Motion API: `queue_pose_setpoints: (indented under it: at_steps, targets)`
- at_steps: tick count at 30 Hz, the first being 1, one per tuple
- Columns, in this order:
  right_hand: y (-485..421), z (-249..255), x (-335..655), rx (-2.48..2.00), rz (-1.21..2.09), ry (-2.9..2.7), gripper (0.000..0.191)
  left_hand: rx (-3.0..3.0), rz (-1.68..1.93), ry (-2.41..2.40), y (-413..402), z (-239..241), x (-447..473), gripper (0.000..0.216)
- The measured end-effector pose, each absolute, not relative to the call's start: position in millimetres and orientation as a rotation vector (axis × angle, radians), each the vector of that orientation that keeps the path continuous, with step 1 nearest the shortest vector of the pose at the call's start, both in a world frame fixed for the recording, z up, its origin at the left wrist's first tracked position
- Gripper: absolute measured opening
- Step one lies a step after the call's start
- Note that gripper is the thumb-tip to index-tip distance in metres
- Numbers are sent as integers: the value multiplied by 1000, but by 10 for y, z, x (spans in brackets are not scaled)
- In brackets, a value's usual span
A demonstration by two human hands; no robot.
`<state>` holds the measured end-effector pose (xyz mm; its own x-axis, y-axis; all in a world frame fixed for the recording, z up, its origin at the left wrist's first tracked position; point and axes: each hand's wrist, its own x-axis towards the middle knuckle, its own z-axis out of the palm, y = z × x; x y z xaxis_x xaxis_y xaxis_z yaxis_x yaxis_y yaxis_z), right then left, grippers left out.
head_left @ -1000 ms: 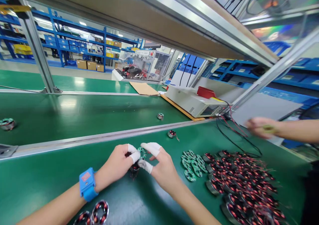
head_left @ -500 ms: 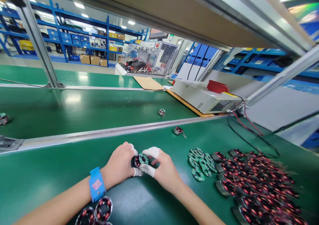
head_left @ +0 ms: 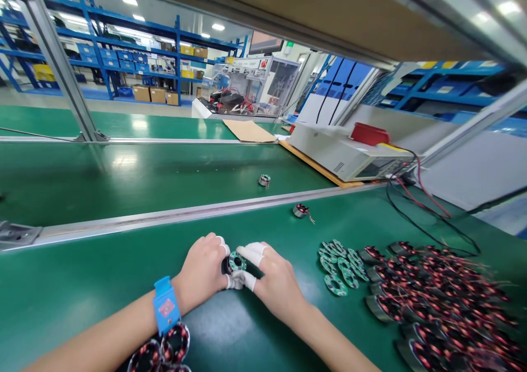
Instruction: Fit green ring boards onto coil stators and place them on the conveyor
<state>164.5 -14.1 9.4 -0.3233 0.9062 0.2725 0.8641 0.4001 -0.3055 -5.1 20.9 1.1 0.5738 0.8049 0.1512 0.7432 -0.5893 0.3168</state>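
My left hand [head_left: 202, 270], with white finger cots and a blue wrist strap [head_left: 166, 306], is closed around a copper-wound motor stator [head_left: 226, 265], mostly hidden by the fingers. On the stator's face sits a green ring-shaped circuit board [head_left: 237, 261]. My right hand [head_left: 276, 280], also in white finger cots, pinches the board's edge between thumb and forefinger. Whether the board is fully seated, I cannot tell. Loose green ring boards [head_left: 335, 285] lie in a small heap right of my right hand. Beyond them is a large cluster of wound stators [head_left: 436, 300].
More stators [head_left: 175, 343] lie beneath my left forearm. A single stator [head_left: 301, 210] stands near the metal rail [head_left: 164, 218], and another with a board [head_left: 264, 181] sits beyond it. A grey instrument [head_left: 329, 150] with cables is at the back right; a shelf hangs overhead.
The board has gone from tilted beside the stator to lying over its face, with the right fingers closing in. The view has shifted slightly.
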Motion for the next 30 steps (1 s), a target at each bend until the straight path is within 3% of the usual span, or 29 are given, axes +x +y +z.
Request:
queue_pose_setpoints:
  at_steps: [10, 15, 23, 30]
  targets:
    - [-164, 163, 1600, -1721, 270, -2252, 28, 2580, 431, 1293, 196, 8, -45, 19]
    - [-115, 188, 1565, -1593, 554, -2146, 36, 2590, 421, 1299, 204, -2, -43, 21]
    - [-19, 283, 1569, -1481, 818, -2090, 29, 2566, 439, 1315, 181, -26, -45, 21]
    - [-40, 348, 1527, -1542, 820, -2071, 27, 2520, 413, 1327, 175, 12, -25, 18]
